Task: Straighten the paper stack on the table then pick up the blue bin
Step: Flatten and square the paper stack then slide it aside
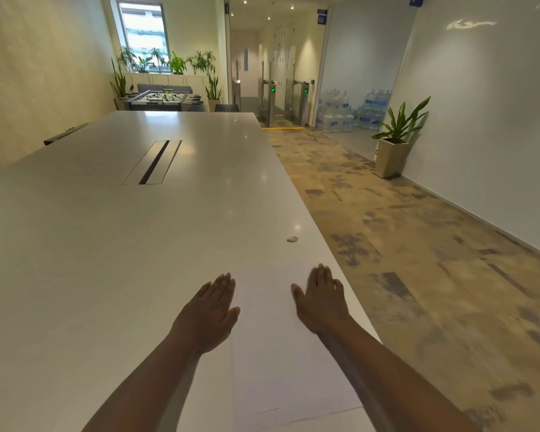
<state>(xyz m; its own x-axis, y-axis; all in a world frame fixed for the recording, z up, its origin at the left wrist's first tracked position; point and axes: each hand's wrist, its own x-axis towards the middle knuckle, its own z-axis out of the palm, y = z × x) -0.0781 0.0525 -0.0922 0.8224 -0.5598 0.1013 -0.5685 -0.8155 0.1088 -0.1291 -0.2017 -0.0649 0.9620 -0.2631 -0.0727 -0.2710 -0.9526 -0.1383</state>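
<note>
A white paper stack (pixel 278 353) lies on the long white table (pixel 106 244) near its right edge, close to me. Slightly offset sheet edges show at the stack's near end. My left hand (pixel 208 313) lies flat along the stack's left edge, fingers together and straight. My right hand (pixel 321 299) rests flat on the stack's right side, fingers extended. Neither hand holds anything. No blue bin is in view.
A small grey disc (pixel 292 239) sits on the table beyond the paper. A cable slot (pixel 152 162) runs down the table's middle. Carpeted floor (pixel 418 260) lies to the right, with a potted plant (pixel 393 141) by the wall and turnstiles (pixel 281 101) beyond.
</note>
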